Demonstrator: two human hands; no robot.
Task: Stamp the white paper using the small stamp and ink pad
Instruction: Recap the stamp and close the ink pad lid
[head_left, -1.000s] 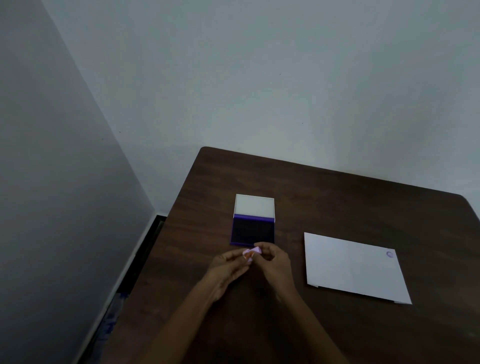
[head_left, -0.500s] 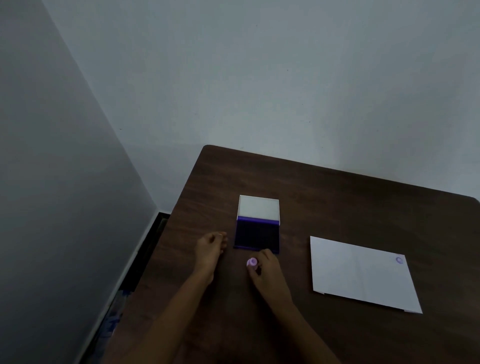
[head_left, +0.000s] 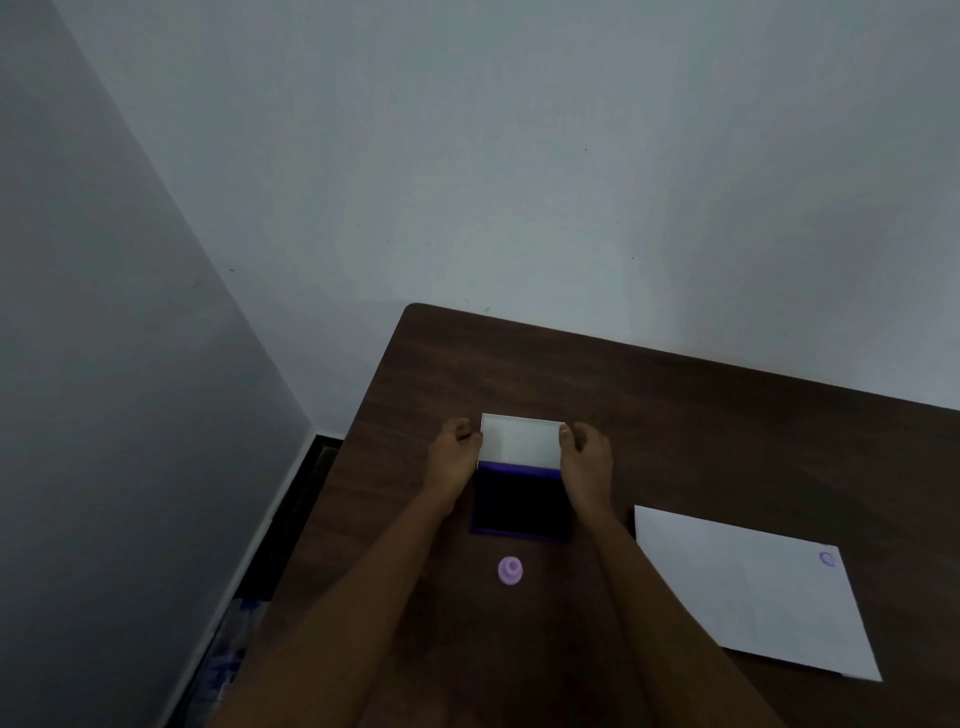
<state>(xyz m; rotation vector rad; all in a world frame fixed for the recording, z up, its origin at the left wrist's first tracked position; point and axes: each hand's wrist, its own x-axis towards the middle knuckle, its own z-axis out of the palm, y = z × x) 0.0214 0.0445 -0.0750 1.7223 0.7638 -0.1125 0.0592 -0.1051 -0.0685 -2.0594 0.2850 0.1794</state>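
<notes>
The ink pad (head_left: 519, 501) lies open on the dark wooden table (head_left: 701, 415), its purple pad facing up and its white lid (head_left: 521, 441) hinged back. My left hand (head_left: 453, 457) grips the lid's left edge and my right hand (head_left: 586, 460) grips its right edge. The small pink stamp (head_left: 510, 570) stands alone on the table just in front of the pad, touched by neither hand. The white paper (head_left: 748, 592) lies to the right and bears one purple round mark (head_left: 827, 559) near its far right corner.
The table stands in a room corner, with grey walls behind it and to its left. A narrow gap of dark floor (head_left: 291, 519) runs along the table's left edge.
My right hand set the stamp down on the table and let go. Both hands then moved forward and took hold of the ink pad's lid at its two sides.
</notes>
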